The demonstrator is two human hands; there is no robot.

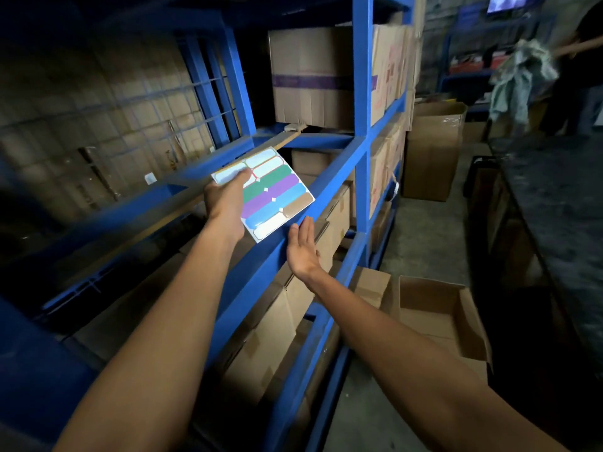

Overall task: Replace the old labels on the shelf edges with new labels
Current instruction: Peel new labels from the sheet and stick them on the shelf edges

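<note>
A sheet of coloured labels, with white, green, purple, blue and tan strips, is held by my left hand, whose thumb lies on its top left corner. The sheet hovers just above the blue shelf edge. My right hand lies flat with straight fingers against the front face of that shelf edge, just below the sheet's lower corner. No label shows on the beam near my hands.
The blue metal rack holds cardboard boxes on upper and lower levels. Open boxes stand on the concrete floor to the right. A dark counter runs along the right side, and a person with a cloth stands behind.
</note>
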